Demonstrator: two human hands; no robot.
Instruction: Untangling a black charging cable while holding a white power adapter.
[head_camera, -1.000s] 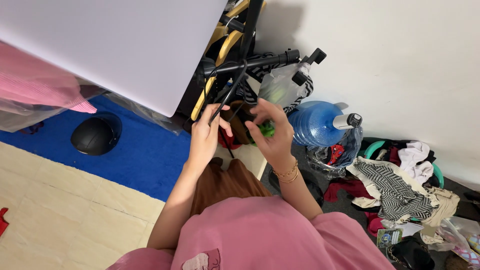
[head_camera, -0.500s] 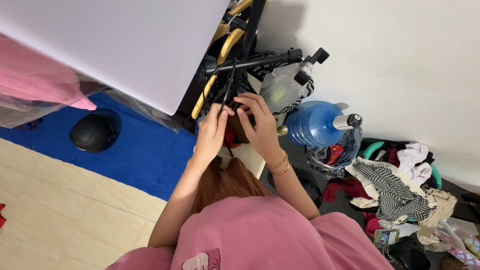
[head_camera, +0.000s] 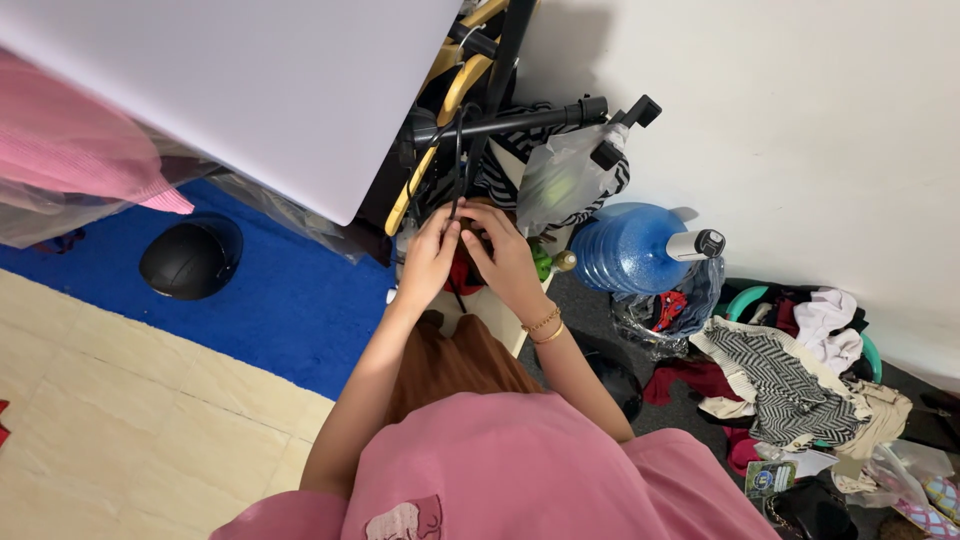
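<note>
hands (head_camera: 470, 250) on black hanger (head_camera: 458, 160), basin (head_camera: 872, 345) holding clothes (head_camera: 795, 385)

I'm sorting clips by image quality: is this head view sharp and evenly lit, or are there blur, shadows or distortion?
Head view: mostly sharp, both the left hand and right hand crisp, no motion blur; soft even light, with a dark shadow on the white wall behind the black rack; wide-angle stretch toward the edges; no strong glare, only small highlights on the blue water jug.
</note>
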